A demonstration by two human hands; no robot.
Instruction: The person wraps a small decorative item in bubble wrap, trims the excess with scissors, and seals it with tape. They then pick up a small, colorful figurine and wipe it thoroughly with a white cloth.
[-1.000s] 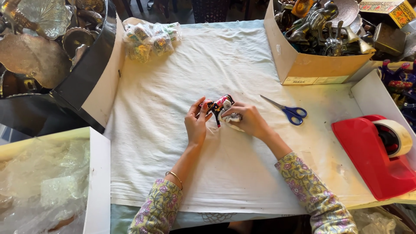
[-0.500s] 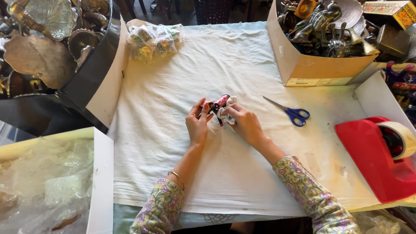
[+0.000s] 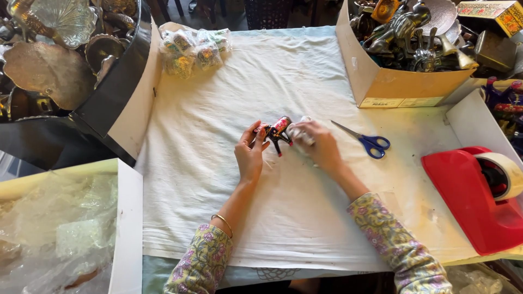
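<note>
- The white cloth (image 3: 218,179) covered the worktable; near its middle the painted figurine (image 3: 277,132) stood between the person's two hands, well clear of every box.
- The red tape dispenser (image 3: 473,198) lay at the right edge, with the cardboard box of metal figures (image 3: 406,81) beyond it at the far right corner.
- A clutch of small wrapped bundles (image 3: 192,48) rested at the far left of the cloth; blue-handled scissors (image 3: 370,143) lay just beside the right hand.
- The left hand (image 3: 250,152) held the figurine's front end, thumb and fingers closed lightly on it.
- The right hand (image 3: 318,144) was closed around a wad of white wrapping (image 3: 297,130) pressed against the figurine's rear end.
- The figurine appeared to be a small four-legged animal, black-bodied with red and coloured painted ornament, its thin legs pointing toward the person; finer detail was too small to read.
- Judged by its size and the ease of the two-finger hold, it was probably light and rigid. The glossy paint suggested a slippery, easily chipped surface.
- The slender legs looked the weakest part; the trunk of the body offered the safer place to grip, as the hands did here.
</note>
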